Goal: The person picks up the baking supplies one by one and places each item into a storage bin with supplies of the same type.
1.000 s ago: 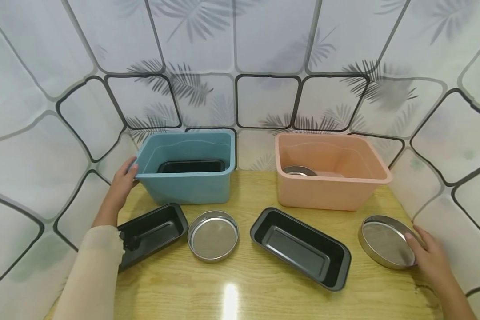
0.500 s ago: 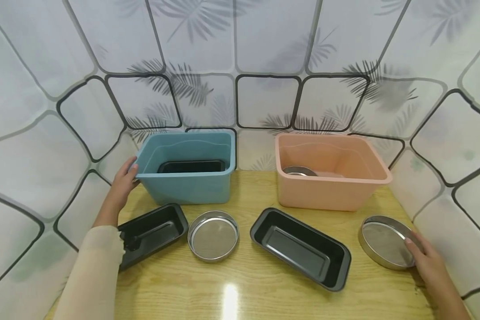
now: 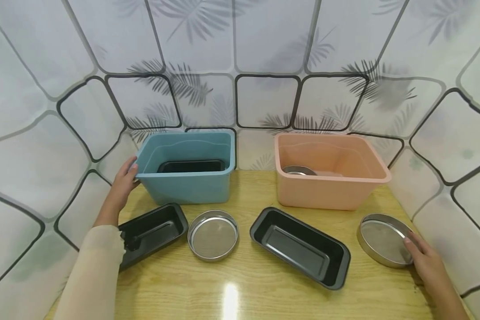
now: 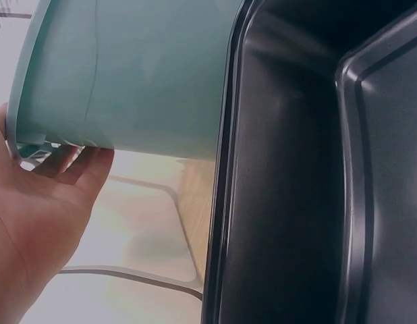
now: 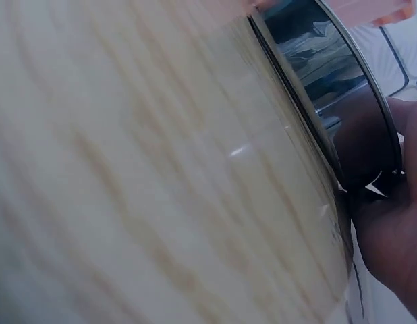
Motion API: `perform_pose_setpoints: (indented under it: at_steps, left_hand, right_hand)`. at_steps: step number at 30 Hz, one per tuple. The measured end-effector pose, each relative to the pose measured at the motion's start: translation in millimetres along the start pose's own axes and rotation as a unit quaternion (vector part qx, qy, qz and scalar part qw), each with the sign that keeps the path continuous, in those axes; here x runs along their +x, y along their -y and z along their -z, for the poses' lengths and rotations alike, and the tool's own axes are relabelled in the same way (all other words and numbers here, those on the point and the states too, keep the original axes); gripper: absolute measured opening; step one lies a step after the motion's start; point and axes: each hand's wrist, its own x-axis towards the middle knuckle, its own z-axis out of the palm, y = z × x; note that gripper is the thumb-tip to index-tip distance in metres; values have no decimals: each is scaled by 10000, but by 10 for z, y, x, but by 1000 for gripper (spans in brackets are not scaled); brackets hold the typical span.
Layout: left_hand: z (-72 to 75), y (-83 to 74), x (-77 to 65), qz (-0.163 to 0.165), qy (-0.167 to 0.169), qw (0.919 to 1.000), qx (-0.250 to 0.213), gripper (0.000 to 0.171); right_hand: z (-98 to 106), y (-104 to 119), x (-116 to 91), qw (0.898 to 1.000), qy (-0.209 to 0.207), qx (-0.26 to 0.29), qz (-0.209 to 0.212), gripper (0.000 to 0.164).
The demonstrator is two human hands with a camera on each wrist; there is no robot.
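My left hand [image 3: 122,183] grips the left end of the blue plastic bin [image 3: 186,189] by its rim, thumb on top. In the left wrist view its fingers [image 4: 94,167] curl under that rim. A black loaf pan [image 3: 154,233] lies just below this wrist, partly covered by the sleeve. At the far right my right hand [image 3: 431,266] holds a round metal cake pan [image 3: 385,238] by its near right edge, thumb over the rim. The right wrist view shows this cake pan's shiny side wall [image 5: 323,61] close to the wooden table.
A pink bin [image 3: 318,193] stands at the back right with a round pan [image 3: 300,170] inside. Another black pan [image 3: 192,166] lies in the blue bin. Between the hands are a second round pan [image 3: 213,235] and a slanted loaf pan [image 3: 300,249]. Patterned curtain [image 3: 268,102] surrounds the table.
My right hand has shifted slightly down and left along the cake pan's edge, its thumb settling on the rim. The left hand and the bins have stayed put.
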Motion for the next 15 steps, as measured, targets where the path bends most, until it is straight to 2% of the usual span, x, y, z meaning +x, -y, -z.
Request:
perform_pose_setpoints:
  at_steps: [15]
  left_hand:
    - [-19,-17,-27,-17,-52,10000,-68,67]
  right_hand:
    - [29,81,-50,9994,-301,-39,157,66]
